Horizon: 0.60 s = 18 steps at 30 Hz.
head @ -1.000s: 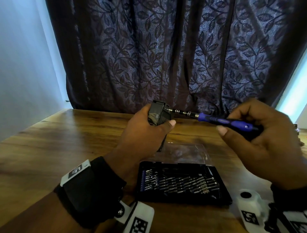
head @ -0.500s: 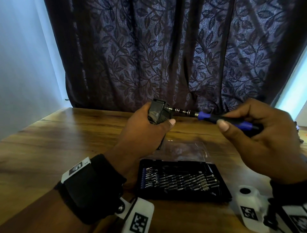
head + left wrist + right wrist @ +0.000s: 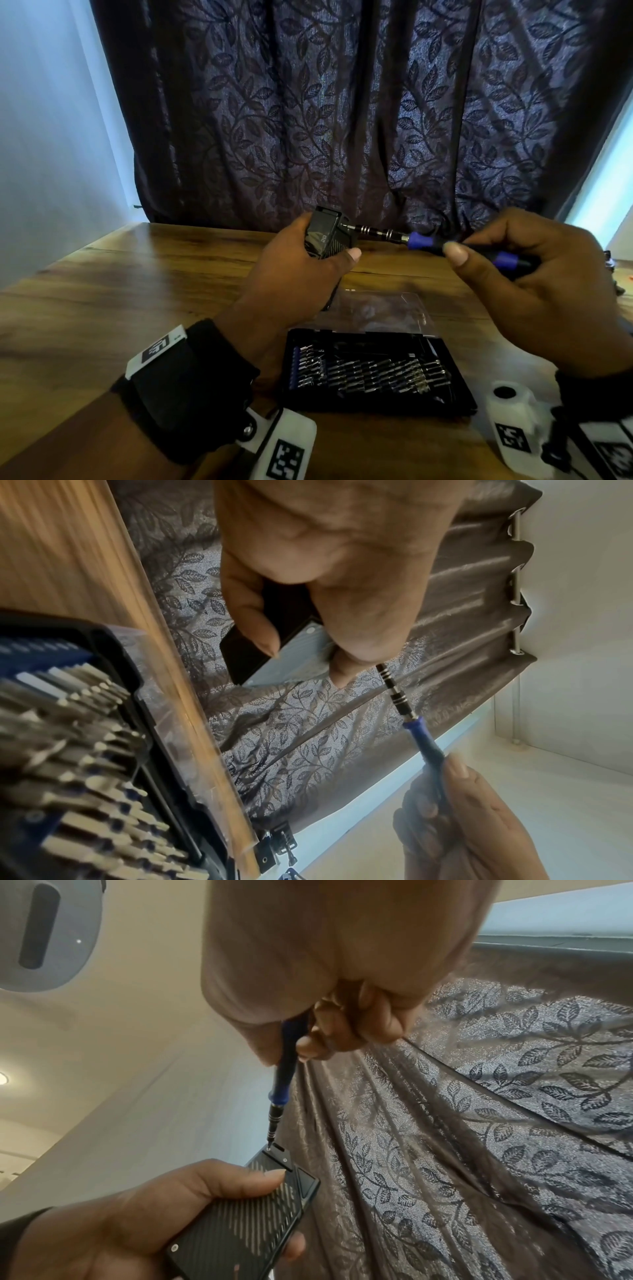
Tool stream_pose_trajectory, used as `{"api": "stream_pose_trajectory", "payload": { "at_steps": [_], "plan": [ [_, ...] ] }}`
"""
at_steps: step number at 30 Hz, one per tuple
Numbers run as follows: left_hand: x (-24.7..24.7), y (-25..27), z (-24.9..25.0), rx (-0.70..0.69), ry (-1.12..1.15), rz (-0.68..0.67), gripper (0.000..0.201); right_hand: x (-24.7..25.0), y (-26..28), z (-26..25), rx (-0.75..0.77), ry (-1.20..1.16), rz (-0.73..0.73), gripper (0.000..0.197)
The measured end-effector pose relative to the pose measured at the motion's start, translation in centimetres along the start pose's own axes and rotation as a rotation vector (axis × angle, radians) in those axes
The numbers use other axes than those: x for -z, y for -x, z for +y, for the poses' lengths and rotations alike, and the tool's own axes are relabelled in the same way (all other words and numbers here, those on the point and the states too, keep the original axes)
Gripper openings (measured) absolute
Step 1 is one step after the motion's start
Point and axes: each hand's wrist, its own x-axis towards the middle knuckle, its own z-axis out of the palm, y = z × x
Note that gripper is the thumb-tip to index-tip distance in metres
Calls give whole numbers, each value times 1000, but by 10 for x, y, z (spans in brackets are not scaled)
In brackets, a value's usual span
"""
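My left hand (image 3: 301,274) grips a small black box-shaped device (image 3: 327,236) with a ribbed side (image 3: 240,1223), held up above the wooden table (image 3: 137,274). My right hand (image 3: 534,284) pinches a blue and black precision screwdriver (image 3: 462,248) by its handle. Its metal shaft (image 3: 373,232) points left, and the tip sits on a screw at the device's end face (image 3: 268,1148). In the left wrist view the shaft (image 3: 394,691) runs behind my thumb, which hides the tip.
An open black case of screwdriver bits (image 3: 373,373) lies on the table below my hands, its clear lid (image 3: 380,311) folded back. A dark leaf-patterned curtain (image 3: 342,120) hangs behind the table. Small items lie at the table's far right edge (image 3: 613,270).
My right thumb has slid along the screwdriver handle, covering more of the blue grip. The device and the left hand have stayed in place.
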Motion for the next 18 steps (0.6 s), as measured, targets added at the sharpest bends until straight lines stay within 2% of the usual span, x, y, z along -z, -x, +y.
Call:
{"api": "stream_pose_trajectory", "payload": {
  "at_steps": [4, 8, 10, 16, 18],
  "plan": [
    [0, 0, -1, -2, -8, -9, 28, -1, -2, 4, -27, -18, -8, 51],
    [0, 0, -1, 8, 10, -9, 26, 1, -1, 6, -44, -76, -34, 22],
    [0, -1, -1, 7, 12, -10, 26, 1, 0, 7, -35, -30, -40, 22],
    [1, -2, -1, -12, 5, 3, 23, -2, -2, 5, -26, -17, -52, 47],
    [1, -1, -2, -8, 2, 4, 24, 0, -2, 3, -24, -50, -53, 35]
  ]
}}
